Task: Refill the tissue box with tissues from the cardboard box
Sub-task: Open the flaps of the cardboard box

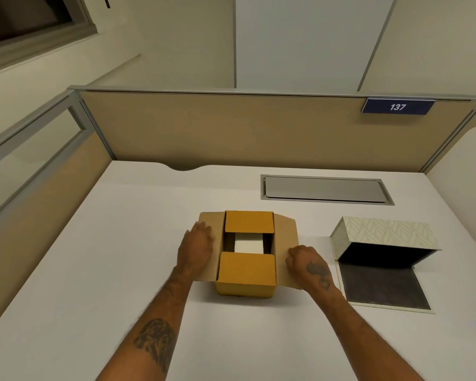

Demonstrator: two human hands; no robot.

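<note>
A brown cardboard box (246, 273) stands in the middle of the white desk (121, 257). Its two side flaps are folded outward, and its near and far flaps lie inward. White tissues (248, 245) show through the gap between them. My left hand (197, 247) rests flat on the left flap. My right hand (307, 261) has its fingers curled over the edge of the right flap. To the right lies the leaf-patterned tissue box (385, 232), tipped on its side, with a dark empty inside and its lid panel (382, 290) flat on the desk.
A grey cable hatch (324, 189) is set into the desk behind the boxes. Beige partition walls (231, 127) close off the back and left, with a blue sign "137" (397, 106) at the upper right.
</note>
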